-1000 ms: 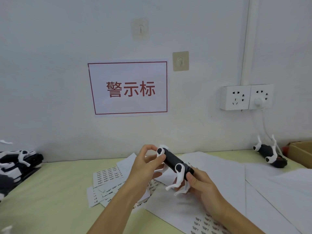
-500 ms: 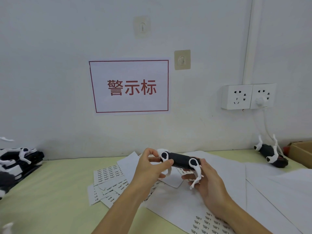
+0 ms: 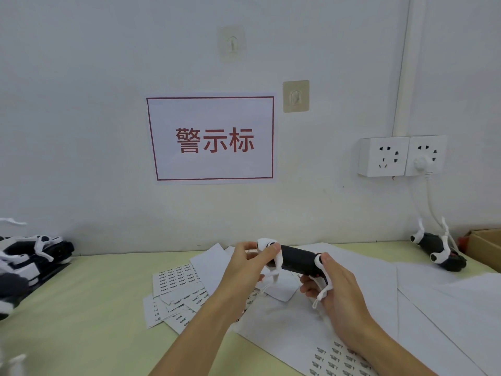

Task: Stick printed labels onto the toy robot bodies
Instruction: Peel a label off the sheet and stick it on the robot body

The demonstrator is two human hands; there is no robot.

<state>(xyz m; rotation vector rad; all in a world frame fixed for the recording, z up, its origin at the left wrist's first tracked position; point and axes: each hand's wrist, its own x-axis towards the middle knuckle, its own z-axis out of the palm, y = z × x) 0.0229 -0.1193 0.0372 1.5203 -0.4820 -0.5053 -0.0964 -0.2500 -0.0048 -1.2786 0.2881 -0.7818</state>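
A black toy robot body (image 3: 297,259) with white legs hangs level above the table, held at both ends. My left hand (image 3: 248,268) grips its left end, thumb on the white joint. My right hand (image 3: 334,284) grips the right end from below, a white leg sticking out between the fingers. Sheets of small printed labels (image 3: 177,278) lie on the table under and left of my hands. More labels (image 3: 334,358) show on a sheet near the bottom edge.
A second black and white toy robot (image 3: 437,249) lies at the back right beside a cardboard box (image 3: 485,244). Several toy robots (image 3: 29,256) are piled at the left edge. Large white paper sheets (image 3: 423,294) cover the right side. A wall socket's cable (image 3: 431,202) hangs down.
The toy body has turned from tilted to level between my hands. My right hand has shifted under its right end.
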